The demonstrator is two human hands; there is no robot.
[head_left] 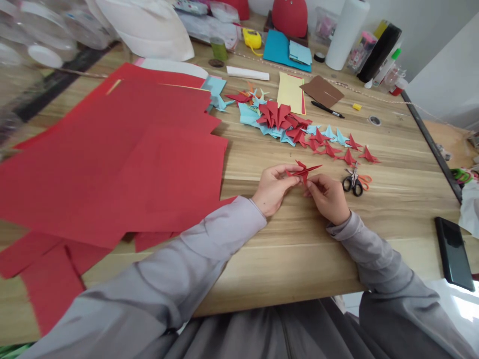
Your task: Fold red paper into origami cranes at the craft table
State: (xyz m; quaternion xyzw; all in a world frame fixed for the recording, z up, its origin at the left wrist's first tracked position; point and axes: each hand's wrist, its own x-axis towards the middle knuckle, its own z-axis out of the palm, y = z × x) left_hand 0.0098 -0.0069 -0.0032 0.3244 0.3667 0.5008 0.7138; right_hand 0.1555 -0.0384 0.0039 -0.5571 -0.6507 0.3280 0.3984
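Observation:
Between both hands, over the wooden table, is a small folded red paper figure (pixel 305 172) with pointed ends. My left hand (pixel 275 188) grips its left side between thumb and fingers. My right hand (pixel 329 197) pinches its lower right part with closed fingertips. Just beyond the hands lie folded red paper pieces (pixel 275 114) in a cluster, with light blue folded pieces (pixel 249 113) beside and under them. Several red paper cranes (pixel 329 149) spread to the right. Black-handled scissors (pixel 353 183) rest right of my right hand, overlapping an orange-handled pair (pixel 364 180).
Large red paper sheets (pixel 112 149) cover the table's left side. A black pen (pixel 327 109), a brown sheet (pixel 322 91), a yellow tape measure (pixel 252 39) and a white roll (pixel 347 35) lie or stand farther back. A dark phone (pixel 454 253) is near the right edge.

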